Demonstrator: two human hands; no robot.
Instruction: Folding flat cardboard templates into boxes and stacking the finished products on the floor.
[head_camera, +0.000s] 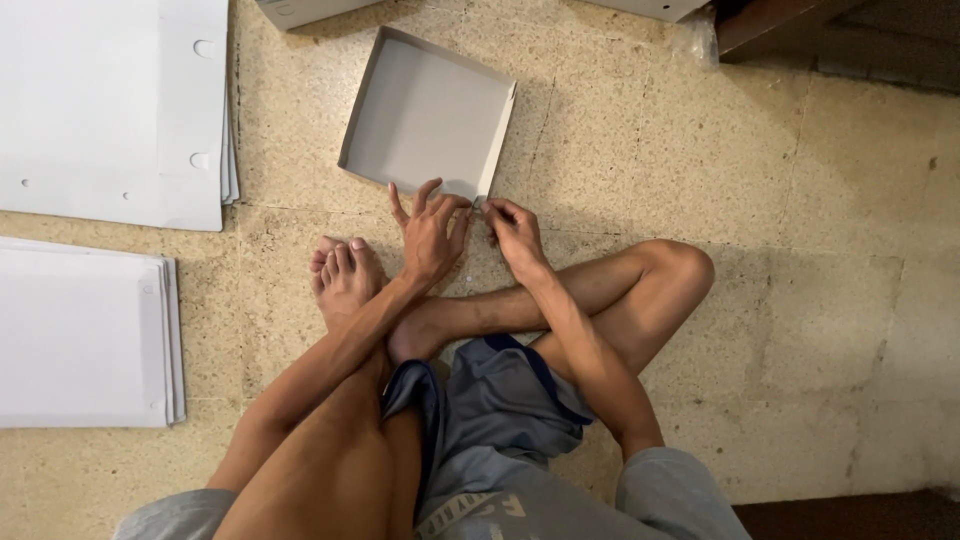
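**Both hands at the near corner of a shallow cardboard tray on the floor**

A person sits cross-legged on a speckled beige stone floor (800, 250), seen from above. In front of the crossed legs lies a shallow, square, grey cardboard tray (425, 115) with low folded-up walls, open side up and turned slightly askew. Its near right corner points toward the person.

The left hand (432, 240) rests at the tray's near edge, fingers (398, 205) spread and partly raised, with the thumb side reaching toward the corner. It is open rather than closed on anything; whether the fingertips press on the cardboard cannot be told. The right hand (515, 232) sits just beside it, its fingertips drawn together at the same corner, where the right wall meets the near wall. They appear to pinch the corner flap, though the grip is too small to see clearly. The two hands almost touch.

A bare foot (345, 275) lies just left of the left hand.

At the left side, two stacks of flat white cardboard sheets lie on the floor: one upper stack (110, 100) with punched holes and notches, one lower stack (80, 335), well apart from the tray.
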